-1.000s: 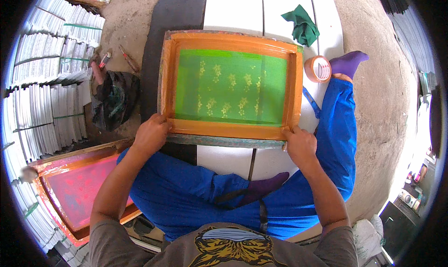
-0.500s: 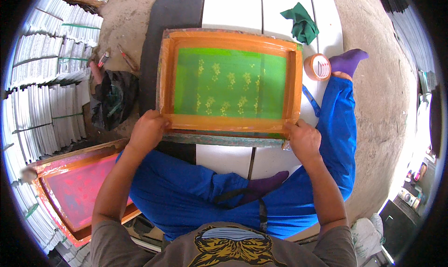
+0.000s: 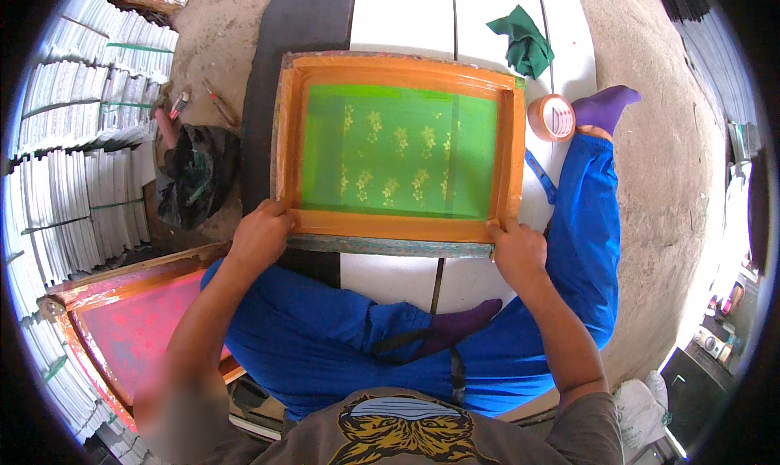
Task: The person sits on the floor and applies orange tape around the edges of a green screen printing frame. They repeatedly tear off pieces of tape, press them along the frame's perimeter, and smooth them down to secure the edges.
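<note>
A screen-printing frame (image 3: 520, 148) with green mesh (image 3: 398, 148) and pale yellow flower patterns lies in front of me, its borders covered in brown tape. Along its near inner border runs a strip of brown packing tape (image 3: 390, 225). My left hand (image 3: 262, 236), fingers closed, pinches the strip's left end at the near left corner. At the near right corner my right hand (image 3: 518, 249) is closed on the other end, thumb and fingertips pressed to the border. The fingertips are partly hidden.
Right of the frame are a roll of brown tape (image 3: 552, 118), a blue cutter (image 3: 540, 176) and a green cloth (image 3: 526, 46). At left lie a black plastic bag (image 3: 195, 176), a second frame with red mesh (image 3: 150, 327) and stacked bundles of white sheets (image 3: 57, 197).
The tape strip, stretched between my hands before, has come down against the near border and lies flatter. Both hands have lowered slightly; my right hand has shifted left.
</note>
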The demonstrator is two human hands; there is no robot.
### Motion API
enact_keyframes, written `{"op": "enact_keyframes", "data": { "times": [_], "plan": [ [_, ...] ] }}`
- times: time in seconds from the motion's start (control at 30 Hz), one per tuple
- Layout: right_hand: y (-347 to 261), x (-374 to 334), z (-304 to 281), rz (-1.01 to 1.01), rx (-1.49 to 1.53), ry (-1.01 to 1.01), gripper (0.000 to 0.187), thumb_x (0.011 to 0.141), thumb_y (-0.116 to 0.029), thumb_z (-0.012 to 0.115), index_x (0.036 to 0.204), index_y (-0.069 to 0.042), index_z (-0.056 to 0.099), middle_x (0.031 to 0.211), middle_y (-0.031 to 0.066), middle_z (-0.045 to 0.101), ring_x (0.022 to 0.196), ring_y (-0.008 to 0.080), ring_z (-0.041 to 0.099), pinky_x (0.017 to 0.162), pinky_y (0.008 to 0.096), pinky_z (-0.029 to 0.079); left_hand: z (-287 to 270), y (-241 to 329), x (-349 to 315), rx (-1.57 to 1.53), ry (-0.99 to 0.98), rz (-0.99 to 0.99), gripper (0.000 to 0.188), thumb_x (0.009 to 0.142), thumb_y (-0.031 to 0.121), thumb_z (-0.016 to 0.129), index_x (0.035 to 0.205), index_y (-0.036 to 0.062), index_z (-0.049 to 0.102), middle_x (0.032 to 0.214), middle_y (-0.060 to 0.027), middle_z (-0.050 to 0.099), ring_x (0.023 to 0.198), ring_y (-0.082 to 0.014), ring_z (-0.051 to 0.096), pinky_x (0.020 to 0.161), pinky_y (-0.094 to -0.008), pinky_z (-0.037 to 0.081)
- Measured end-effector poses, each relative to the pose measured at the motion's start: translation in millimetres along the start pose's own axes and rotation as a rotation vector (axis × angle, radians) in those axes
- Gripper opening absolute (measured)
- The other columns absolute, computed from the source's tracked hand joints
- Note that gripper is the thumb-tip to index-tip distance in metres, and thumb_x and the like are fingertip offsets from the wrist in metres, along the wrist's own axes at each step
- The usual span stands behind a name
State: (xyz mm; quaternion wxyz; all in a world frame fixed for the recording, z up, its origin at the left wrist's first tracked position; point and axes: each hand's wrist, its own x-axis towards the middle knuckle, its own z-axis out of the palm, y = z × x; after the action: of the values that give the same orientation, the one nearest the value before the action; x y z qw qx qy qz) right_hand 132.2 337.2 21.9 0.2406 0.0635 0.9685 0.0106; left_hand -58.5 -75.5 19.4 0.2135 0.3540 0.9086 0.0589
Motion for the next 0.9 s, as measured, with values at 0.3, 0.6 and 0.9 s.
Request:
{"op": "enact_keyframes", "data": {
  "times": [0.3,0.6,0.9],
  "plan": [
    [-8,0,-5,-0.006,-0.058,-0.103,0.028,0.091,-0.015,0.059,0.114,-0.011,0.074,0.107,0.0105,0.068,0.097,0.0292,0.070,0.078,0.0462,0.057,0,4,3,0.143,-0.100,0.029,0.020,0.078,0.003,0.067,0.096,0.0080,0.076,0.101,-0.0104,0.066,0.104,-0.0305,0.065,0.086,-0.0417,0.058],
    [-10,3,-8,0.028,-0.046,-0.128,0.027,0.090,-0.015,0.059,0.111,-0.010,0.075,0.104,0.0105,0.069,0.095,0.0299,0.071,0.077,0.0467,0.056,9,2,3,0.142,-0.167,-0.027,0.028,0.076,-0.001,0.066,0.101,0.0079,0.076,0.108,-0.0123,0.067,0.109,-0.0331,0.064,0.090,-0.0432,0.058],
    [-11,5,-8,0.044,-0.016,-0.151,0.022,0.089,-0.014,0.060,0.104,-0.008,0.077,0.109,0.0122,0.068,0.097,0.0310,0.072,0.079,0.0478,0.056,11,5,7,0.165,-0.128,-0.043,0.012,0.077,0.002,0.067,0.083,0.0002,0.077,0.099,-0.0175,0.070,0.098,-0.0329,0.069,0.079,-0.0416,0.062]
  ]
}}
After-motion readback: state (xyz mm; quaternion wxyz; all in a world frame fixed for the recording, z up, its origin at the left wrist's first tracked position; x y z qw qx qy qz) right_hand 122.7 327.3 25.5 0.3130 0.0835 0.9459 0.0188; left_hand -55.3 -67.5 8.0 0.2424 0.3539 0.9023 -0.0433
